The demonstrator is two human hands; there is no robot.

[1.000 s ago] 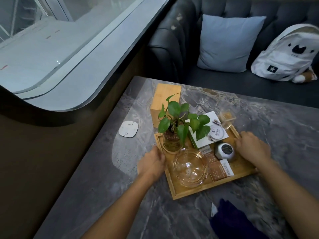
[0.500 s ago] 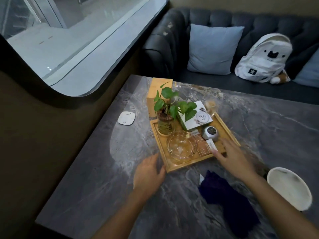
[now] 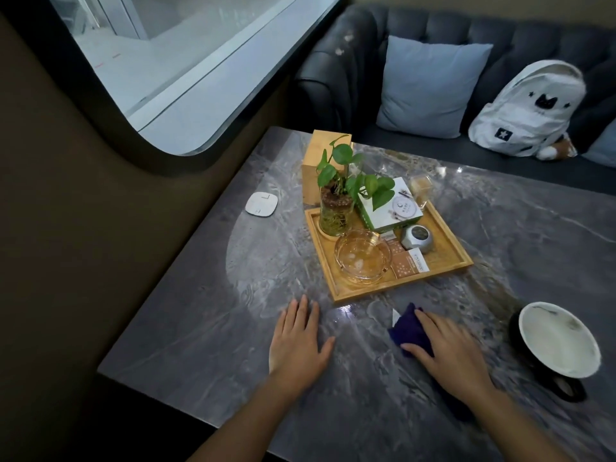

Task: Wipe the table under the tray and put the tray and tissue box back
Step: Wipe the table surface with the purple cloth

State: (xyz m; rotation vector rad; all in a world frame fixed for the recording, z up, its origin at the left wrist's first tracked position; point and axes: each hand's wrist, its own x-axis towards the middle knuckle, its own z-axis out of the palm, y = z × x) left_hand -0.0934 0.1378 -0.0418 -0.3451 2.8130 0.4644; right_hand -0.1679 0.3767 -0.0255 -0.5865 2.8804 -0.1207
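Observation:
A wooden tray (image 3: 448, 268) sits on the grey marble table (image 3: 206, 328), carrying a potted plant (image 3: 336, 208), a glass ashtray (image 3: 362, 258), a white box, a small round clock and sachets. Behind it stands a wooden tissue box (image 3: 313, 168), touching the tray's far left corner. My left hand (image 3: 300, 341) lies flat and open on the table, in front of the tray. My right hand (image 3: 450, 348) rests on a dark blue cloth (image 3: 408, 331), fingers spread over it; whether it grips the cloth is unclear.
A white square pad (image 3: 262, 203) lies near the table's left edge. A black-and-white cup (image 3: 560, 341) stands at the right. Beyond the table a dark sofa holds a blue cushion (image 3: 430, 85) and a white backpack (image 3: 530, 111). A wall with a window runs along the left.
Both hands have let go of the tray and drawn back toward me. The right hand has come down onto the blue cloth; the left lies flat on the table.

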